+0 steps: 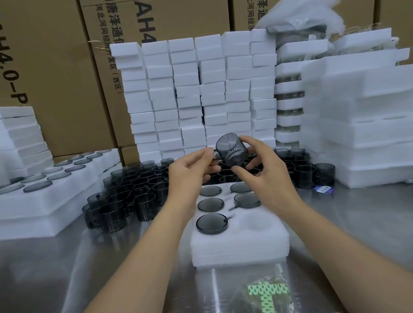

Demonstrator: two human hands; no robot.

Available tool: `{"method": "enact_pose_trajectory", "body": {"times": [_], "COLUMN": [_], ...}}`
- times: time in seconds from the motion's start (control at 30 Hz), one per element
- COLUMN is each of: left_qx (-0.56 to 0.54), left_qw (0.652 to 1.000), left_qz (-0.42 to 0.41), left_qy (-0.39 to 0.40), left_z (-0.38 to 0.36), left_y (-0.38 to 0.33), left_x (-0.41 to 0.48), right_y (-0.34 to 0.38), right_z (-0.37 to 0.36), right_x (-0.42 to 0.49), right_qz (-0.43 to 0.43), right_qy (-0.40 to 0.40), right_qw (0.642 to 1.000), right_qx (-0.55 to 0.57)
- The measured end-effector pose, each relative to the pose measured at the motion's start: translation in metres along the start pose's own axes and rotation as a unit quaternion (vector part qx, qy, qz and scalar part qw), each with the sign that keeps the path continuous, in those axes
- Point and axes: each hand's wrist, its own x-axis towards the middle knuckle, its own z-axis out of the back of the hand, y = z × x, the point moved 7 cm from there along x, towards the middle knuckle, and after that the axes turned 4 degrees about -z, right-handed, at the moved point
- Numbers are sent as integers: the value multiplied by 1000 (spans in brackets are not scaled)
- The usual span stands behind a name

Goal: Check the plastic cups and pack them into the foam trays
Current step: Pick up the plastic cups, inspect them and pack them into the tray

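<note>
While fingers [251, 141] hold cup [232, 151], cartons [53, 72] read AH4.0

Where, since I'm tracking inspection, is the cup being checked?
Head view, centre: the cup is held between the left hand and right hand, raised above the foam tray.

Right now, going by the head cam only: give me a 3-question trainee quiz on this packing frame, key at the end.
1. True or false: the left hand and right hand together hold one grey plastic cup above the foam tray.
2. The empty slot in the tray's nearest row is on the person's: A) left B) right C) neither, as both slots are filled.
3. Fill in: the loose cups behind the tray stand on a shiny ___ table.
Key: 1 true; 2 B; 3 metal.
</note>
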Motion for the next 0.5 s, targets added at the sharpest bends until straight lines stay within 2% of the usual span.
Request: {"method": "enact_pose_trajectory", "body": {"times": [0.13,0.27,0.4,0.5], "left_qx": [-88,-96,-80,-85], "left_qw": [994,989,989,991], "left_qz": [71,112,123,99], "left_qy": [0,-1,-1,8], "left_z": [2,3,2,2], "left_y": [8,14,19,15], "left_x": [0,-1,-1,-1], "right_y": [0,6,8,7], "right_z": [-3,-3,-3,-3], "right_x": [-2,-3,-3,-4], "right_qz": [-7,-5,-13,-30], "right_qy": [16,14,18,27], "right_qw": [1000,1000,1000,999], "right_qx": [-14,-14,-4,6]}}
